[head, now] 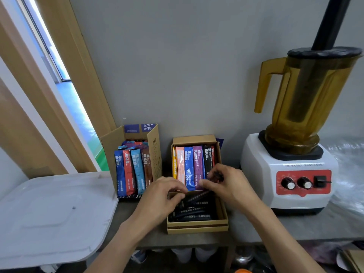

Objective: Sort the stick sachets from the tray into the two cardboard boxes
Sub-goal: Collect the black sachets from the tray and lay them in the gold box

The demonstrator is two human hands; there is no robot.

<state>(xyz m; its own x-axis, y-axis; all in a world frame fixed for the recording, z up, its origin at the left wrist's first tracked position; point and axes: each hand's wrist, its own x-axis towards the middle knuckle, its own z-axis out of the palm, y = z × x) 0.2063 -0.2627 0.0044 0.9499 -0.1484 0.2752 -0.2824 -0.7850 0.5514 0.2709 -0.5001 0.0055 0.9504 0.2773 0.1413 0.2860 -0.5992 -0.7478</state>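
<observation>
Both hands meet over the right cardboard box [197, 227] (two compartments). The right hand [228, 184] has its grip curled round a black sachet [216, 175] at the rear compartment, beside upright coloured sachets [189, 166]. The left hand [165, 196] has its fingers curled at the divider; we cannot tell whether its grip holds anything. More black sachets [197, 210] lie flat in the front compartment. The left cardboard box [112, 142], flaps open, holds upright sachets [128, 172]. The white tray [55, 213] sits left of it; a blender [291, 154] stands right on the desk [295, 227].
</observation>
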